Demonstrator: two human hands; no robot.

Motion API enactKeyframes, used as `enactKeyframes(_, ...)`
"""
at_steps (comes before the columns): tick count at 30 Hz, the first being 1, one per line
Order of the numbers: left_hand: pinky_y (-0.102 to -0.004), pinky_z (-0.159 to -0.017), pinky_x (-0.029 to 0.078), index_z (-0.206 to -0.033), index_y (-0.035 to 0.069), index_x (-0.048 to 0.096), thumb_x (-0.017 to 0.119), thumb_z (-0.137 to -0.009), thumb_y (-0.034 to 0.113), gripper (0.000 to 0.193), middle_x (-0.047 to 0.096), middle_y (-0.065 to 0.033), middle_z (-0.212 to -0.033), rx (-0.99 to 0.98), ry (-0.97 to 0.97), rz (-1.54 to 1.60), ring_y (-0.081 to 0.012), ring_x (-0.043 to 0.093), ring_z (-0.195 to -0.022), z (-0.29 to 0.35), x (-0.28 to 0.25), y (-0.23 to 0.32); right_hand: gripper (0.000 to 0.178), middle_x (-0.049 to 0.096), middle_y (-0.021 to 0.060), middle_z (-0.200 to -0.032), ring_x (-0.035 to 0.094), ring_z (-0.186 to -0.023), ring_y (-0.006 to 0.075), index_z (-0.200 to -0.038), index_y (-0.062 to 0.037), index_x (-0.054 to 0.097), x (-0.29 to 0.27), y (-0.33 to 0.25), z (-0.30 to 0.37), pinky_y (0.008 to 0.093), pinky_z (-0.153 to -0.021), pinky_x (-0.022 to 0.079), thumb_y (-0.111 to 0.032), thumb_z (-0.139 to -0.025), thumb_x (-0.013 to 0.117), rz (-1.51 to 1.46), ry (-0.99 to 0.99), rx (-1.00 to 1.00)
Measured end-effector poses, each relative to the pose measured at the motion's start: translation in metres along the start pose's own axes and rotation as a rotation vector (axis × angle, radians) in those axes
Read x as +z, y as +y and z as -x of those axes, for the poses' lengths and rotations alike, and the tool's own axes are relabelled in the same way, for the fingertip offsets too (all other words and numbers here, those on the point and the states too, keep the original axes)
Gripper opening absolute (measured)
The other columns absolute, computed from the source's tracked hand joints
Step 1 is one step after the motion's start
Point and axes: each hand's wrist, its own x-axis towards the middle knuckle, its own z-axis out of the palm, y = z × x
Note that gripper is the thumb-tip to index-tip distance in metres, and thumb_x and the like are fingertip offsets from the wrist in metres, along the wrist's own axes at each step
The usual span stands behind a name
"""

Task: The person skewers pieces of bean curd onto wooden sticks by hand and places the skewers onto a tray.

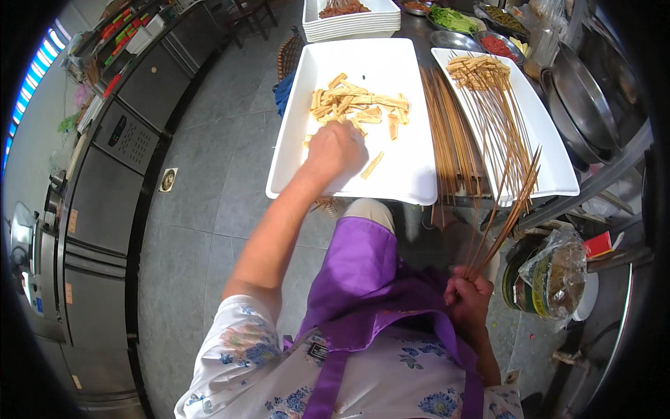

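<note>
In front of me a white tray [293,157] holds a loose pile of yellow tofu skin sticks [366,99]. My left hand [336,150] is down in the tray at the near edge of the pile, its fingers curled in; whatever is between the fingertips is hidden. One separate tofu skin stick [373,165] lies to the right of this hand. Low at the right, close to my purple apron, my right hand [469,297] is closed round the lower ends of a bundle of bamboo skewers [513,216], which fans up toward the second tray.
At right, a second white tray [555,174] holds threaded tofu skin skewers [481,73]. Loose skewers [447,133] lie between the trays. Stacked trays [349,28], bowls of greens [450,19] and metal basins [583,98] stand beyond. A plastic-covered bucket [558,276] is at lower right.
</note>
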Motion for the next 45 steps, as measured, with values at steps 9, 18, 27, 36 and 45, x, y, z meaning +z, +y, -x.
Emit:
enactKeyframes(9, -0.0357, -0.069, 0.048, -0.088, 0.000, 0.063, 0.049, -0.075, 0.017, 0.025, 0.062, -0.0189, -0.077, -0.039, -0.169, -0.399, -0.0298, 0.061, -0.078, -0.057, -0.003, -0.034, 0.019, 0.050, 0.0108, -0.060, 0.044, -0.045, 0.0159, -0.094, 0.0000, 0.051, -0.011, 0.002, -0.002, 0.0264, -0.044, 0.038, -0.001, -0.076, 0.047, -0.087, -0.013, 0.037)
enactKeyframes(18, -0.0222, -0.035, 0.037, -0.079, 0.001, 0.054, 0.054, -0.075, 0.001, 0.004, 0.055, -0.0063, -0.059, -0.321, -0.435, 0.849, -0.0106, 0.048, -0.039, -0.054, -0.035, -0.025, 0.018, 0.050, 0.0104, -0.061, 0.044, -0.045, 0.0157, -0.094, -0.0007, 0.050, -0.008, -0.002, 0.003, 0.0273, -0.043, 0.039, -0.002, -0.077, 0.046, -0.056, -0.013, 0.043)
enactKeyframes(27, -0.0237, -0.037, 0.035, -0.074, 0.002, 0.057, 0.053, -0.073, -0.001, 0.005, 0.053, -0.0041, -0.059, -0.350, -0.308, 0.533, -0.0095, 0.046, -0.041, -0.033, -0.043, -0.046, 0.018, 0.051, 0.0069, -0.065, 0.044, -0.050, 0.0115, -0.095, -0.0007, 0.051, -0.006, -0.006, 0.005, 0.0215, -0.046, 0.036, -0.010, -0.080, 0.047, -0.039, -0.059, 0.080)
enactKeyframes(36, -0.0264, -0.053, 0.043, -0.075, 0.001, 0.063, 0.057, -0.069, 0.009, 0.011, 0.059, -0.0076, -0.065, 0.203, -0.291, 0.068, -0.0135, 0.053, -0.053, -0.020, -0.019, -0.025, 0.017, 0.051, 0.0079, -0.064, 0.045, -0.050, 0.0125, -0.094, -0.0008, 0.051, -0.003, -0.006, 0.006, 0.0230, -0.046, 0.037, -0.008, -0.080, 0.047, -0.039, -0.072, 0.039)
enactKeyframes(45, -0.0337, -0.068, 0.046, -0.075, 0.003, 0.064, 0.059, -0.067, 0.022, 0.021, 0.062, -0.0170, -0.075, 0.208, -0.309, -0.139, -0.0296, 0.059, -0.071, -0.022, 0.012, 0.012, 0.016, 0.051, 0.0102, -0.061, 0.044, -0.046, 0.0145, -0.093, 0.0004, 0.052, -0.005, -0.005, 0.005, 0.0254, -0.043, 0.038, -0.004, -0.079, 0.046, -0.011, -0.049, -0.007)
